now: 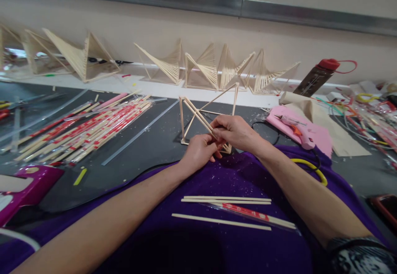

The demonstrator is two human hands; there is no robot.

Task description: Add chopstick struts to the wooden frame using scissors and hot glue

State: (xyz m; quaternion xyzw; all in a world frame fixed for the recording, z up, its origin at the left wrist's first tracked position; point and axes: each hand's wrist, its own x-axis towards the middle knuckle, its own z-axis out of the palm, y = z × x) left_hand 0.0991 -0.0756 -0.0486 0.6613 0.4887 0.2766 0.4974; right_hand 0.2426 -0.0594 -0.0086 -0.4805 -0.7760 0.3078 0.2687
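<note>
A frame of glued wooden chopsticks (235, 102) stands on the dark table in front of me. Two chopsticks (198, 114) slope side by side from its upper left corner down to my fingers. My right hand (238, 132) is closed, pinching their lower end between thumb and fingers. Close against it, my left hand (198, 152) is closed too, its fingertips at the same end near the frame's front corner, which the hands partly hide. On the purple cloth (149, 220) over my lap lie several loose chopsticks (221, 221) and a wrapped pair (248, 212).
Finished-looking chopstick models (169, 65) line the wall. To the left lie several wrapped chopsticks (89, 131) and a clear glue stick (141, 131). A pink glue gun (296, 129) rests on pink foam (322, 135) at right, its cord nearby. Behind it leans a red-capped bottle (316, 77).
</note>
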